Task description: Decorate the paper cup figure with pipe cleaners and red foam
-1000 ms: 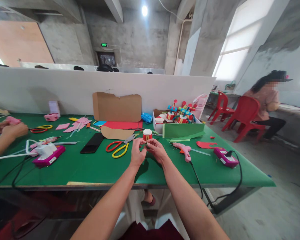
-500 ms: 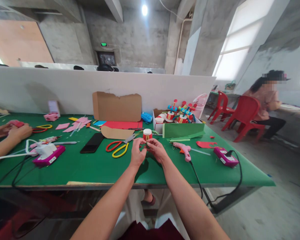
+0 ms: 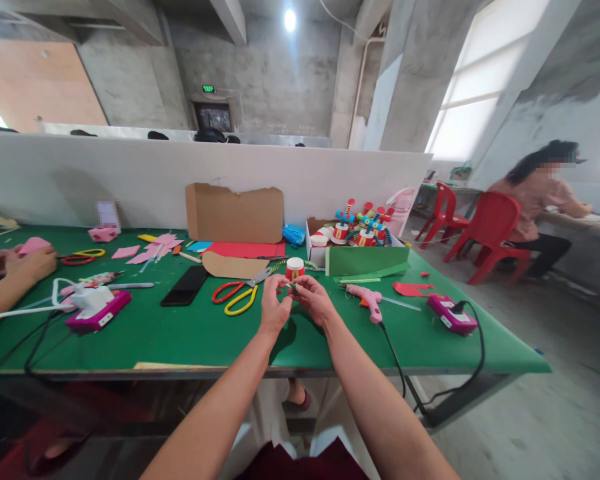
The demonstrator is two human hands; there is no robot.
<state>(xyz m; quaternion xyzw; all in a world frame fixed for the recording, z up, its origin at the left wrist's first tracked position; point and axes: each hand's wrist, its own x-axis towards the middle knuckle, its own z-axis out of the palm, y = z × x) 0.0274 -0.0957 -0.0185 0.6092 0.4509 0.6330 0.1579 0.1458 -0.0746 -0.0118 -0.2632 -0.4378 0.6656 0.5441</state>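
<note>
My left hand (image 3: 274, 305) and my right hand (image 3: 314, 300) meet over the green table (image 3: 190, 333), fingers pinched together on a small green twisted piece (image 3: 293, 288) between them. Just behind my fingertips stands a small red-and-white cup (image 3: 295, 268). Red-and-yellow scissors (image 3: 240, 294) lie left of my left hand. A pink glue gun (image 3: 366, 300) lies right of my right hand.
A box of finished paper-cup figures (image 3: 357, 235) sits behind a green sheet (image 3: 366, 261). A black phone (image 3: 185, 285), cardboard (image 3: 234, 214), pink power strips (image 3: 452, 315) with cables. A co-worker's hands (image 3: 15, 263) work at far left. Another person sits on red chairs (image 3: 490, 230) at right.
My hands stay together, fingers shifting slightly on the small piece. The co-worker's hands at left have moved a little; the seated person at right has leaned forward.
</note>
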